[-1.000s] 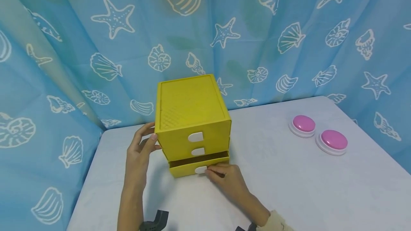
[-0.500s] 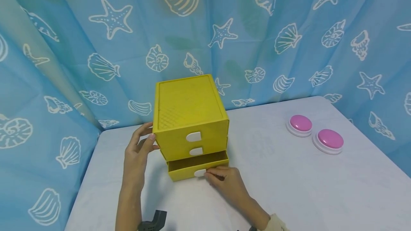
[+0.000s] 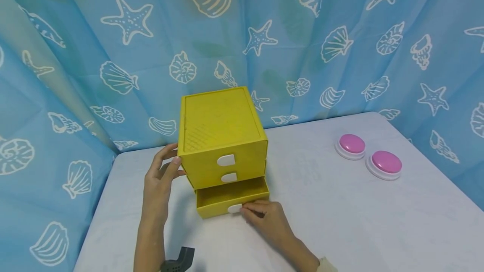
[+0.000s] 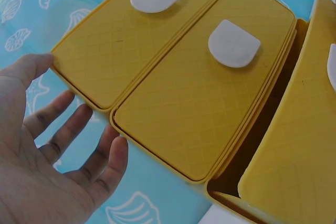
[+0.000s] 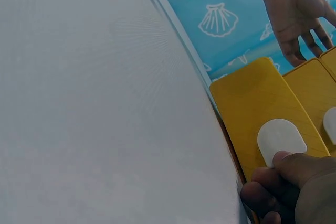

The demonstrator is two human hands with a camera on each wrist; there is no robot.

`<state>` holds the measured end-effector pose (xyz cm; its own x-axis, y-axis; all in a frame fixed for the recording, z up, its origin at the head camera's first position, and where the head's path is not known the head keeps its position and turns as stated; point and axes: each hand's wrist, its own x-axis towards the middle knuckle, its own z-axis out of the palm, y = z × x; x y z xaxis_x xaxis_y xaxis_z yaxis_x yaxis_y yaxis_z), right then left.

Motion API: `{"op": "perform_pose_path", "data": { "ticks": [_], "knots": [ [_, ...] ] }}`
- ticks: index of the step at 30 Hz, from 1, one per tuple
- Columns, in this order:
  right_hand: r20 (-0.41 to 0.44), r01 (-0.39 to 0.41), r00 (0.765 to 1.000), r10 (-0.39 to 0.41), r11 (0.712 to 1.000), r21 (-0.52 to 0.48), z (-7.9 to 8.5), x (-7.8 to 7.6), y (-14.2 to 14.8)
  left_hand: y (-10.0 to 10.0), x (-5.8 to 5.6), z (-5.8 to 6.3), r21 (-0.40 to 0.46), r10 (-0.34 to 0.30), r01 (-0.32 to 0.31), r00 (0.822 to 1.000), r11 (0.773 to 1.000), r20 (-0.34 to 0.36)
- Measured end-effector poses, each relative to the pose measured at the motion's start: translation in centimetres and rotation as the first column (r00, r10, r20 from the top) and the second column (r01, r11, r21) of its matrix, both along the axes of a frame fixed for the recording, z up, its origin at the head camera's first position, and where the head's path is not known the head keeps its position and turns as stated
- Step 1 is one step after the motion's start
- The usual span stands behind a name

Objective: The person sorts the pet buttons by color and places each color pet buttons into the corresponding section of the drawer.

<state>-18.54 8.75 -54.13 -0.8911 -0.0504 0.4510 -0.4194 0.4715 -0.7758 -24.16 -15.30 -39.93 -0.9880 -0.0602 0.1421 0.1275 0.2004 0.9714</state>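
A yellow three-drawer cabinet (image 3: 221,121) stands on the table, its upper two drawers closed. Its bottom drawer (image 3: 215,210) is pulled partway out, and the inside that shows is bare. My right hand (image 3: 270,221) pinches the white handle (image 5: 281,137) of that drawer between thumb and fingers. At the cabinet's left side, my left hand (image 3: 160,179) steadies it with spread fingers, the thumb at the front edge. In the left wrist view, the fingertips (image 4: 119,148) lie along the cabinet's side, beside the closed drawers with their white handles (image 4: 233,43).
Two pink push buttons with white bases, a left one (image 3: 352,144) and a right one (image 3: 386,163), sit on the white table (image 3: 340,213) at the right. A blue curtain (image 3: 151,66) with shell prints hangs close behind the cabinet and along both sides.
The bottom drawer has slid further out toward me, with my right hand on its handle. My left hand keeps its place on the cabinet's side. The head view has shifted slightly.
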Motion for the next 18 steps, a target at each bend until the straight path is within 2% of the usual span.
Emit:
{"op": "perform_pose_path", "data": {
  "ticks": [5,12,18],
  "knots": [
    [0.028,-0.013,1.000,0.014,0.999,-0.037,0.1,0.5,-0.1,0.0,0.0,0.0,0.006,-0.005,0.005,1.000,1.000,-0.006],
    [0.025,-0.008,1.000,0.008,1.000,-0.011,0.3,1.1,-0.1,-0.1,-0.1,0.1,0.016,-0.021,0.021,1.000,1.000,-0.005],
    [0.052,0.003,0.999,-0.002,1.000,-0.009,0.3,1.8,-0.1,-0.1,-0.1,0.1,0.011,-0.009,0.009,1.000,1.000,0.002]
  ]
}}
